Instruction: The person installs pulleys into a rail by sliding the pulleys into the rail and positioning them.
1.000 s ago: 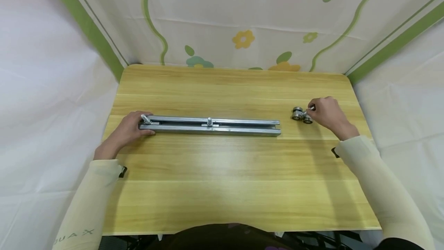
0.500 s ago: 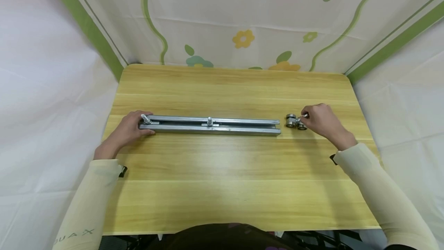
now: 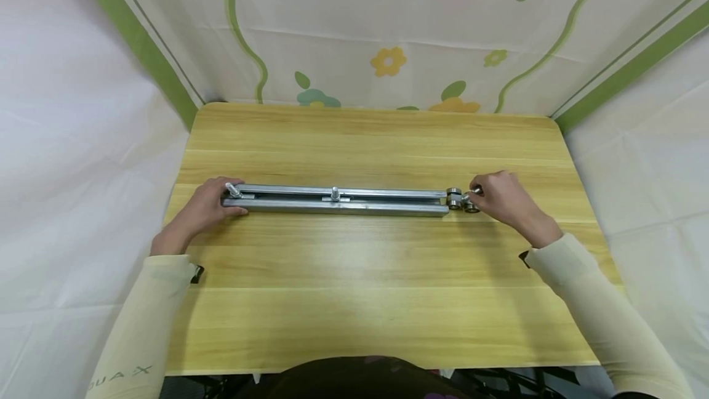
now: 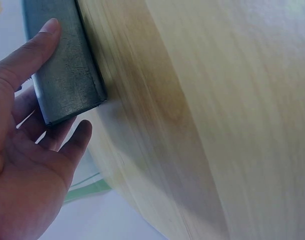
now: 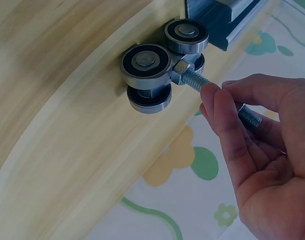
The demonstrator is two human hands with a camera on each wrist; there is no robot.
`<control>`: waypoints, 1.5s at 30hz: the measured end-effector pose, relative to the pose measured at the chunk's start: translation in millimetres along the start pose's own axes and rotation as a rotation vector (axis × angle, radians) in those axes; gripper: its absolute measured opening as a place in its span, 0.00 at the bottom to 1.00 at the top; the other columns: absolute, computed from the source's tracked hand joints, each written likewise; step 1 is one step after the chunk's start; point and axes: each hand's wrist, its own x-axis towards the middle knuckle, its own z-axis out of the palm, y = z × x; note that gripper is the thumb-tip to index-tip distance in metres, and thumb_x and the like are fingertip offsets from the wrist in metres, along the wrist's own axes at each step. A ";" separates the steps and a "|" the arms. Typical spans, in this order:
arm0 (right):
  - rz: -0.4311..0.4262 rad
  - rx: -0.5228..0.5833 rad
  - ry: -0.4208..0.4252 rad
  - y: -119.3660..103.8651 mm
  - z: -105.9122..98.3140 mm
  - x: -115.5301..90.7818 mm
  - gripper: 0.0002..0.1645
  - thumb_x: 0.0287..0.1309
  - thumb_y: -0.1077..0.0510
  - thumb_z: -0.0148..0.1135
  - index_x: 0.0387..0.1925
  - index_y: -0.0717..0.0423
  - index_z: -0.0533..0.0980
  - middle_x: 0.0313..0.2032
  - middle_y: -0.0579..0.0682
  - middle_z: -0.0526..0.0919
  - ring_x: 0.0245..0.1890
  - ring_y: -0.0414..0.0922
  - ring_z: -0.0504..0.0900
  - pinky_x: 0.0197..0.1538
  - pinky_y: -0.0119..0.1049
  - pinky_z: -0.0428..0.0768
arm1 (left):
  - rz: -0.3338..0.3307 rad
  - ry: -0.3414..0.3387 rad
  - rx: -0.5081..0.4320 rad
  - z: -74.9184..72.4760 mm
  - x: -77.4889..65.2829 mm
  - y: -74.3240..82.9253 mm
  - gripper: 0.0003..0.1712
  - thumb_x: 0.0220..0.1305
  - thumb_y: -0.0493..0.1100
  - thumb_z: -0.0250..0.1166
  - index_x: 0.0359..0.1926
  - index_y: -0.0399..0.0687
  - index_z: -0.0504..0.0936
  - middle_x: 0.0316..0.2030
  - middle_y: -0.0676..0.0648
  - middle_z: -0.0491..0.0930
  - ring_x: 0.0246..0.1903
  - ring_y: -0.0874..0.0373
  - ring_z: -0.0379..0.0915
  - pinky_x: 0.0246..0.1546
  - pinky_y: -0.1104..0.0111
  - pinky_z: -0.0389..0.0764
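Observation:
A metal C-channel rail (image 3: 382,208) lies across the table with its slot facing up. Two threaded bolts stand up from the slot, one bolt (image 3: 233,190) near the left end and another bolt (image 3: 335,194) around the middle. My left hand (image 3: 207,205) grips the rail's left end, thumb along the near side. At the other end, my right hand (image 3: 506,201) pinches the threaded bolt (image 5: 195,79) of a roller trolley. The trolley's bearing wheels (image 5: 145,61) point toward the rail's open right end; the front pair is right at the opening, and I cannot tell whether they touch.
The wooden table (image 3: 354,300) has rounded far corners. A white fabric curtain (image 3: 332,17) with flowers and leaves rises behind it, and more white fabric hangs on both sides. The person's dark clothing (image 3: 376,380) shows at the near edge.
My right hand has moved left and slightly nearer with the roller trolley, from well right of the rail up to its right end. The left hand and the rail have stayed put.

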 end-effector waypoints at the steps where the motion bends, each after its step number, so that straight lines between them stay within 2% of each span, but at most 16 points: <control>1: -0.001 0.001 0.001 -1.6 0.2 0.0 0.11 0.58 0.61 0.60 0.35 0.64 0.84 0.26 0.54 0.85 0.14 0.37 0.70 0.24 0.39 0.77 | 0.000 0.000 0.000 0.1 0.0 -0.1 0.39 0.51 0.44 0.75 0.63 0.36 0.73 0.61 0.27 0.70 0.60 0.30 0.62 0.62 0.37 0.60; 7: -0.010 0.007 0.005 -9.3 1.5 -0.8 0.08 0.58 0.62 0.59 0.31 0.60 0.83 0.20 0.48 0.80 0.12 0.37 0.65 0.22 0.36 0.70 | 0.007 0.006 0.002 0.8 0.1 -1.3 0.39 0.51 0.45 0.75 0.63 0.36 0.73 0.60 0.27 0.70 0.59 0.30 0.63 0.61 0.37 0.62; 18: -0.043 0.012 0.011 -14.2 2.2 -3.0 0.06 0.57 0.63 0.60 0.27 0.58 0.82 0.16 0.45 0.76 0.11 0.36 0.64 0.20 0.35 0.68 | 0.007 0.005 -0.006 0.6 0.1 -1.5 0.39 0.51 0.45 0.75 0.63 0.36 0.73 0.59 0.27 0.71 0.58 0.30 0.64 0.60 0.37 0.63; 22: -0.058 0.013 0.018 -15.5 1.4 -5.0 0.07 0.57 0.63 0.60 0.27 0.58 0.83 0.17 0.45 0.77 0.12 0.36 0.64 0.20 0.35 0.69 | 0.003 0.007 -0.002 0.4 -0.3 -0.9 0.39 0.51 0.44 0.75 0.63 0.36 0.73 0.60 0.26 0.71 0.57 0.31 0.65 0.60 0.38 0.64; 28: -0.063 0.041 0.030 -17.2 0.7 -8.1 0.09 0.57 0.63 0.61 0.33 0.62 0.85 0.24 0.52 0.85 0.15 0.34 0.72 0.24 0.38 0.79 | -0.001 0.013 -0.006 -0.1 -0.2 0.4 0.39 0.50 0.43 0.75 0.62 0.36 0.73 0.58 0.27 0.72 0.57 0.31 0.65 0.60 0.38 0.63; 32: -0.082 0.055 0.033 -18.6 1.2 -8.0 0.10 0.58 0.63 0.60 0.35 0.64 0.85 0.28 0.55 0.87 0.18 0.35 0.76 0.26 0.40 0.82 | 0.004 0.014 -0.001 -0.6 -0.2 0.7 0.38 0.50 0.43 0.75 0.62 0.35 0.74 0.57 0.27 0.73 0.56 0.31 0.65 0.59 0.38 0.64; 39: -0.095 0.055 0.033 -24.0 1.5 -5.2 0.08 0.58 0.63 0.61 0.33 0.63 0.85 0.26 0.53 0.86 0.19 0.36 0.77 0.25 0.39 0.82 | 0.005 0.010 0.000 -0.7 -0.1 0.7 0.39 0.50 0.43 0.75 0.62 0.35 0.74 0.58 0.26 0.72 0.57 0.31 0.65 0.59 0.38 0.64; 45: -0.109 0.055 0.033 -29.0 4.1 -1.9 0.07 0.57 0.63 0.61 0.28 0.59 0.83 0.22 0.48 0.83 0.16 0.34 0.71 0.23 0.35 0.76 | 0.019 0.018 0.007 -0.1 0.2 -0.8 0.38 0.49 0.43 0.75 0.62 0.35 0.74 0.59 0.26 0.72 0.57 0.30 0.64 0.60 0.37 0.63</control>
